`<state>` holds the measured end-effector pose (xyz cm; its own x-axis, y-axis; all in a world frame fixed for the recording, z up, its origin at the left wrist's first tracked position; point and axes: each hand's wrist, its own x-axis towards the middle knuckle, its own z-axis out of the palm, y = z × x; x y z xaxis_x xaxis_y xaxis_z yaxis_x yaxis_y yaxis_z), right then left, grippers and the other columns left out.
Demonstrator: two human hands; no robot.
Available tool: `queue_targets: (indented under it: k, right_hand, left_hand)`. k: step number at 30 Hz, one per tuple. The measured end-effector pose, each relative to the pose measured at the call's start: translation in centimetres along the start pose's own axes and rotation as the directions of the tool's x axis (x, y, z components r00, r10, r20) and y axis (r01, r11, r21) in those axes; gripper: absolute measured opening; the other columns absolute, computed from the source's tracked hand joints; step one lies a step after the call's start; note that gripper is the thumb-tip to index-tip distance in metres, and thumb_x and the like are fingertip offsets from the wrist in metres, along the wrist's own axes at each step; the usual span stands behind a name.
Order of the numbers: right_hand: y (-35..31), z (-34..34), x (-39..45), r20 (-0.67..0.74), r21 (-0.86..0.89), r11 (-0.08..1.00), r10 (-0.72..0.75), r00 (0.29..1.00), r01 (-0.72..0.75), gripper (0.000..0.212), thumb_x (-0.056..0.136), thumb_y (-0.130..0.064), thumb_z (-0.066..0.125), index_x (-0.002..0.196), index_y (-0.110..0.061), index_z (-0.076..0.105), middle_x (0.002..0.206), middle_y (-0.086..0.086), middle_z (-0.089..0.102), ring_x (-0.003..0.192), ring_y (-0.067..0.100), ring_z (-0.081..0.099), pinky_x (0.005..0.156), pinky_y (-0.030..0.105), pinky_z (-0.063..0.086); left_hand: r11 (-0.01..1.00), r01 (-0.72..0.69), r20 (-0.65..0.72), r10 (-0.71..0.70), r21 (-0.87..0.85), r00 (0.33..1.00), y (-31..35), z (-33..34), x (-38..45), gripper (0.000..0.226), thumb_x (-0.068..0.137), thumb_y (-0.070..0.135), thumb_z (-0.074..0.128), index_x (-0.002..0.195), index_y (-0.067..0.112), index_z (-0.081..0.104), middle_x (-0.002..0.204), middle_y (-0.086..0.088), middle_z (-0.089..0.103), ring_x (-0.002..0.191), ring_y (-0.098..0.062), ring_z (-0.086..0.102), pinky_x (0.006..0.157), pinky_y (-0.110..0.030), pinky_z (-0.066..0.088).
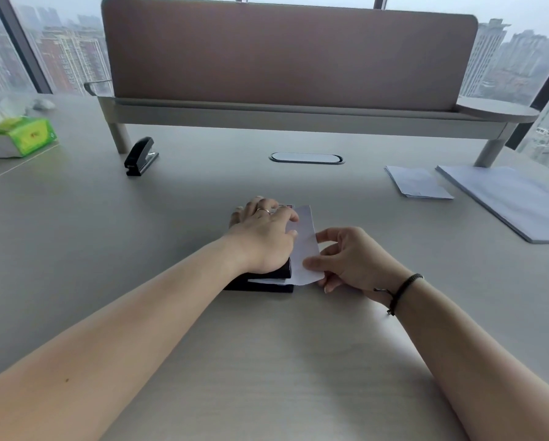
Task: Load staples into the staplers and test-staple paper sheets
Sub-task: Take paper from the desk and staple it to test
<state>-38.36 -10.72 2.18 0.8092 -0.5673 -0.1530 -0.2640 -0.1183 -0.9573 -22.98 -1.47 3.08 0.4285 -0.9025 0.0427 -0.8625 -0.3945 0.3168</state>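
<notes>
Black stapler (266, 276), white paper (305, 246)

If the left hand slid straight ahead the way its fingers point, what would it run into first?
Probably nothing soon. The left hand presses on the stapler, fingers pointing away across bare desk towards the cable slot and screen shelf. Depth is hard to judge.

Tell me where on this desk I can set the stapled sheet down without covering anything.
Bare desk lies wide open between the forearms. Another free patch runs from the second stapler across to the cable port. The far right is crowded: small paper stack beside large stack. The middle is taken by left hand, stapler, paper slip and right hand.
</notes>
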Motion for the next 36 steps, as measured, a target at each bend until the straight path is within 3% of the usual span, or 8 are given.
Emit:
queue_targets:
  k: [8, 20, 26, 31, 36]
  right_hand:
    - [0.1, 0.2, 0.0, -0.041, -0.025, 1.000, -0.014, 0.999, 0.013, 0.031, 0.082, 0.000, 0.074, 0.112, -0.003, 0.064, 0.068, 0.019, 0.068, 0.040, 0.017, 0.057, 0.042, 0.023, 0.051]
    - [-0.1, 0.5, -0.2, -0.087, -0.013, 1.000, -0.007, 0.996, 0.006, 0.025, 0.088, -0.015, 0.070, 0.112, -0.011, 0.067, 0.061, 0.010, 0.071, 0.040, 0.019, 0.057, 0.043, 0.024, 0.052]
    - [-0.3, 0.7, -0.4, -0.065, -0.013, 1.000, 0.002, 0.998, -0.003, 0.025, 0.088, -0.017, 0.071, 0.112, -0.018, 0.065, 0.072, 0.007, 0.077, 0.042, 0.017, 0.061, 0.048, 0.025, 0.057]
    - [-0.2, 1.0, -0.4, -0.048, -0.015, 1.000, -0.011, 0.999, 0.010, 0.025, 0.088, -0.013, 0.070, 0.112, -0.017, 0.063, 0.066, 0.009, 0.075, 0.046, 0.016, 0.064, 0.049, 0.024, 0.057]
    - [0.2, 1.8, -0.5, -0.074, -0.093, 0.994, -0.063, 0.995, 0.056, 0.030, 0.085, -0.008, 0.069, 0.113, -0.017, 0.065, 0.065, 0.010, 0.074, 0.050, 0.017, 0.063, 0.052, 0.028, 0.056]
  left_hand:
    - [0.997, -0.038, -0.019, 0.039, 0.065, 0.999, 0.0, 0.3, -0.1, 0.039, 0.100, 0.039, 0.030, 0.138, 0.035, 0.037, 0.155, 0.000, 0.027, 0.148, -0.020, 0.000, 0.118, -0.047, 0.005]
    - [0.993, -0.062, 0.037, 0.059, 0.104, 0.998, 0.3, 0.1, -0.1, 0.054, 0.092, 0.021, 0.029, 0.143, 0.039, 0.028, 0.160, -0.004, 0.022, 0.149, -0.021, -0.001, 0.118, -0.050, 0.006]
    - [0.984, -0.091, -0.010, 0.094, 0.153, 0.996, 0.5, 0.2, -0.5, 0.056, 0.090, 0.020, 0.032, 0.144, 0.036, 0.026, 0.159, -0.003, 0.023, 0.149, -0.024, 0.003, 0.117, -0.048, 0.008]
    - [0.948, -0.071, -0.039, 0.087, 0.309, 0.995, 1.0, 0.4, -0.6, 0.058, 0.088, 0.022, 0.032, 0.144, 0.032, 0.028, 0.159, -0.008, 0.022, 0.149, -0.029, 0.002, 0.118, -0.052, 0.006]
    - [0.964, -0.077, 0.002, 0.079, 0.256, 0.997, 0.7, 0.7, -0.4, 0.060, 0.085, 0.022, 0.033, 0.143, 0.037, 0.027, 0.160, -0.009, 0.021, 0.149, -0.028, 0.003, 0.118, -0.051, 0.005]
